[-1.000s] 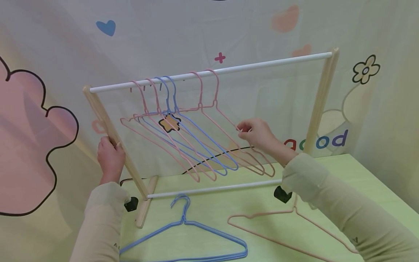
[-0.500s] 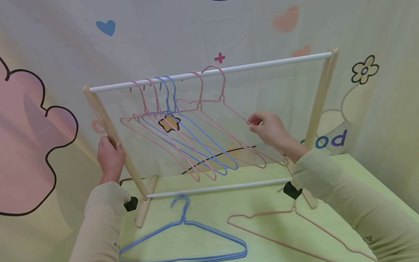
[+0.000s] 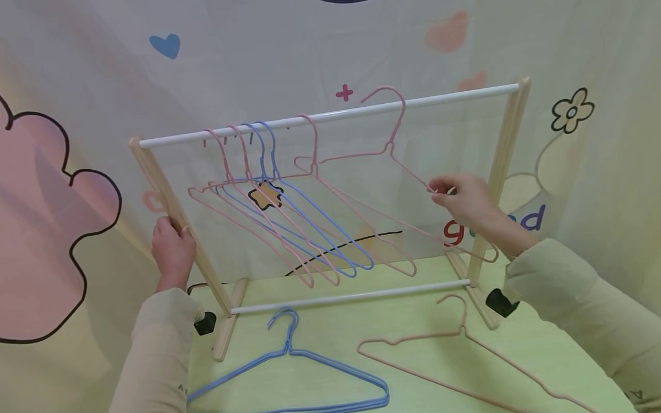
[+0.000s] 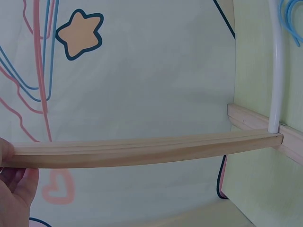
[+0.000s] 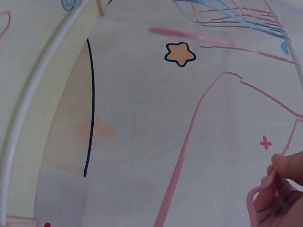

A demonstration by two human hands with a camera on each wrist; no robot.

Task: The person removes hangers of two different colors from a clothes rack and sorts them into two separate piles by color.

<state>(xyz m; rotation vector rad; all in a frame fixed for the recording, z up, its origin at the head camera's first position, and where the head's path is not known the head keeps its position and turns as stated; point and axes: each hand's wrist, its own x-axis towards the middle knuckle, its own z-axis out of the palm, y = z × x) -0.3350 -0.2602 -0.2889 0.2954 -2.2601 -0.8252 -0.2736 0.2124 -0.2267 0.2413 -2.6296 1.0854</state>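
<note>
Rack: a small wooden drying rack [image 3: 508,149] stands on a green table [image 3: 568,281], its white top rail [image 3: 454,96] sloping up to the right.
Hung hangers: five pink and blue hangers [image 3: 289,229] crowd the rail's left half.
Lifted hanger: a pink hanger [image 3: 392,155] is off the rail, hook just above it, tilted.
Right hand: the right hand [image 3: 465,203] pinches the hanger's shoulder wire between thumb and fingertips.
Left hand: the left hand [image 3: 172,252] grips the rack's left post [image 3: 178,212], fingers curled round it.
Doing it well: probably level the hanger and keep the rack braced.
Table: a blue hanger [image 3: 304,373] and another pink hanger on the table [image 3: 465,355] lie flat in front.
</note>
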